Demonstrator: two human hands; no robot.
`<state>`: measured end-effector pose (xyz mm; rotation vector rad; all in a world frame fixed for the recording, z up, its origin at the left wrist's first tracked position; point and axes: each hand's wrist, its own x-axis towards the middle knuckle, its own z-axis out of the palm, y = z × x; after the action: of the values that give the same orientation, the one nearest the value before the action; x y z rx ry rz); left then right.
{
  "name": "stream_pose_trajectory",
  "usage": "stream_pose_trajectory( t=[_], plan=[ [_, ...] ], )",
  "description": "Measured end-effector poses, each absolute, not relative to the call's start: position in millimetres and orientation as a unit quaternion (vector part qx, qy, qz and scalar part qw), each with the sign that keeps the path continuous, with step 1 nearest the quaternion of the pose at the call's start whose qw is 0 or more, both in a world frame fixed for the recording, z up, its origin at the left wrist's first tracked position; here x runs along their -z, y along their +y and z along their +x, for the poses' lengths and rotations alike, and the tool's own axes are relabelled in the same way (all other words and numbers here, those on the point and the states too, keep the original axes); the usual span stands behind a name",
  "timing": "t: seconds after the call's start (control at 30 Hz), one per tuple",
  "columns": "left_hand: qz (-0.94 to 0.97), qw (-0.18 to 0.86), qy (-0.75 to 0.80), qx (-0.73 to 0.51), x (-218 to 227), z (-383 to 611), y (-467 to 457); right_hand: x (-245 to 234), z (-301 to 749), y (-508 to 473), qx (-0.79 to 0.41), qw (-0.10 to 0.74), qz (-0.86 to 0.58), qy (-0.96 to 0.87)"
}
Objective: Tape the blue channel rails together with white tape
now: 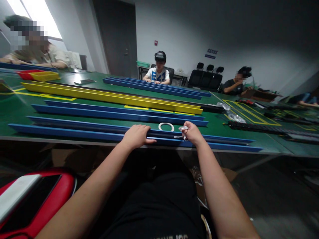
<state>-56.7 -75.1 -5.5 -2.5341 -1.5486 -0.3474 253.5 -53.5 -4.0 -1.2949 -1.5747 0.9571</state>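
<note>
Green desk (15, 113), front edge: left hand (136, 136) flat on nearest blue rail (74, 133); right hand (191, 132) pinches a small clear piece (183, 128) beside it. Loose pinch could drop it off the edge.

Your head camera looks forward and down from close above the table (74, 141) edge. It faces across the room.
</note>
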Motion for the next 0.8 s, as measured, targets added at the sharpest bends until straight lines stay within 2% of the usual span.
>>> stream_pose_trajectory(
  t=[0.17,0.43,0.63,0.8],
  plan=[
    [-0.853,0.044,-0.508,0.110,1.8,-42.6,-75.8,6.5,253.7,-50.8,-0.388,0.453,-0.501,-0.627],
    [-0.884,0.032,-0.447,0.132,-3.2,41.2,-79.9,4.9,254.9,-53.7,-0.409,0.451,-0.493,-0.621],
    [-0.871,0.027,-0.471,0.136,-0.2,49.7,-72.9,-0.6,255.3,-55.4,-0.417,0.414,-0.495,-0.640],
    [-0.867,0.016,-0.479,0.135,1.2,47.1,-73.2,-0.5,260.1,-53.3,-0.341,0.369,-0.516,-0.694]
  ],
)
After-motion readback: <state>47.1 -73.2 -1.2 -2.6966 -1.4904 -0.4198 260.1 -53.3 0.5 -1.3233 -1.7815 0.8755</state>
